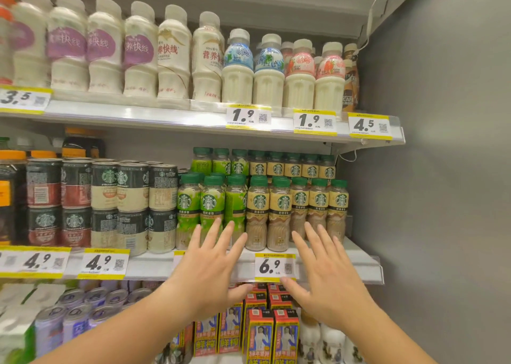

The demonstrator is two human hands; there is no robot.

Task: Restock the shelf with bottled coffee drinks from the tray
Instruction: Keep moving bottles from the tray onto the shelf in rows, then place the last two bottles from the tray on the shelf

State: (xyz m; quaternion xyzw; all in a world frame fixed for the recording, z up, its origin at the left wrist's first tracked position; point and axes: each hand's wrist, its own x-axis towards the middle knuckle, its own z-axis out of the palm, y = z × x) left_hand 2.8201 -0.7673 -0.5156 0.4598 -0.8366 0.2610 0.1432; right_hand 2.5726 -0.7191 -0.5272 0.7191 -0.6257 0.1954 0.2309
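Head view shows both hands raised before the middle shelf [149, 265] at the centre of the frame, where the bottled coffee drinks [257, 206] stand: green-labelled bottles [211, 206] left of centre and tan-labelled bottles [300, 203] to their right, above the 6.9 price tag [275, 267]. The left hand [206, 269] and the right hand [329, 278] are both empty, with fingers straight and spread. Their tips overlap the lower parts of the front bottles, but whether they touch cannot be told. The tray is not in view. The front row looks full, so this reads as squaring up or pushing back the row rather than placing a bottle. The next move would likely call for reaching out of frame to the tray, gripping a bottle round its body, and finding a gap for it.
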